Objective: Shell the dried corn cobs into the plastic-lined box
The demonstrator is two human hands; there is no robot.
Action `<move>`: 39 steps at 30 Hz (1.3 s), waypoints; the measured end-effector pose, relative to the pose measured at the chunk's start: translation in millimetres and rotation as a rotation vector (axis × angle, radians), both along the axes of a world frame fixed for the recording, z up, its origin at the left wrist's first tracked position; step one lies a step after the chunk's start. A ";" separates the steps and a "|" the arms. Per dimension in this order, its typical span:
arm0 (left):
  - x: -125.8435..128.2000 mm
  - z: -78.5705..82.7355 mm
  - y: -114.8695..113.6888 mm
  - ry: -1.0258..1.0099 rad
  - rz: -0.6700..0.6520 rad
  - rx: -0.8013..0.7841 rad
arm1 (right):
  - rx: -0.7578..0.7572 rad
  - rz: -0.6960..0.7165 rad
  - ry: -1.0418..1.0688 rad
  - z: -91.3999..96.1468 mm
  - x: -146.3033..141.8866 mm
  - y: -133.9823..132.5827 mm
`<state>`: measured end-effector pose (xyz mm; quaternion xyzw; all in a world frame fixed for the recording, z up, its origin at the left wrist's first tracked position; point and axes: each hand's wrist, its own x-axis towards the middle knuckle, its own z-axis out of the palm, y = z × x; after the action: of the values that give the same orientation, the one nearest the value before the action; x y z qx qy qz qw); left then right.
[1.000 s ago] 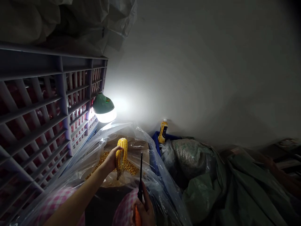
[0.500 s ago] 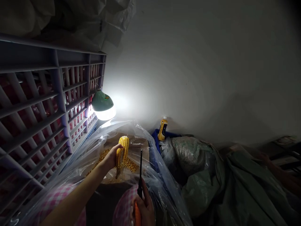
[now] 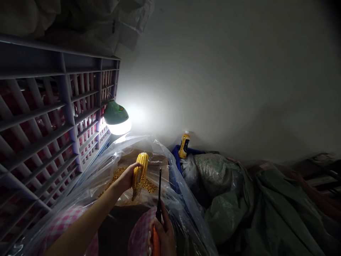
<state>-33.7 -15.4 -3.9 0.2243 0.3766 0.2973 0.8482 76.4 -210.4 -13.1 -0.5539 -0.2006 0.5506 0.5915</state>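
Kernels of loose golden-yellow corn (image 3: pixel 149 185) are lying heaped inside a large, clear, crinkled plastic sheet (image 3: pixel 93 183). Just above this heap, the left hand (image 3: pixel 129 177) is grasping a thick yellow ear of corn (image 3: pixel 142 164), its broad, pale cut end pointing up and its tapered, brownish tip hanging down. The right hand (image 3: pixel 165 233), lower and nearer the body, is gripping a slim tool with an orange handle and a straight black shaft (image 3: pixel 159 208). That shaft is pointing upward, its tip standing beside the ear and apart from it. Pink-and-white checked cloth (image 3: pixel 141 231) is covering the person's legs beneath both arms. To the left, a glowing lamp with a green, rounded top (image 3: pixel 117 115) is hanging against a greyish-purple, slatted plastic crate (image 3: pixel 69 96). Beyond the sheet, a yellow bottle with a white cap (image 3: pixel 183 145) is leaning at a dark blue plastic bin (image 3: pixel 176 156).
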 end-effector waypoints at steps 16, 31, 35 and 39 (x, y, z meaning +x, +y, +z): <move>-1.2 -2.0 0.7 -0.028 0.011 -0.027 | 0.046 -0.075 0.011 -10.9 2.4 0.0; 0.9 -1.8 -2.0 -0.028 0.100 -0.010 | -0.022 -0.054 0.043 -1.8 -3.0 -0.6; 0.5 -1.3 -3.2 -0.024 0.070 -0.006 | -0.010 -0.039 0.052 -2.6 -3.3 -0.9; 0.2 -3.9 -2.5 -0.025 0.063 0.005 | -0.026 -0.033 0.024 -1.6 -2.6 -0.8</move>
<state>-33.5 -17.8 -7.8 0.2109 0.3722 0.3276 0.8424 73.8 -211.1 -14.7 -0.5581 -0.1772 0.5500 0.5955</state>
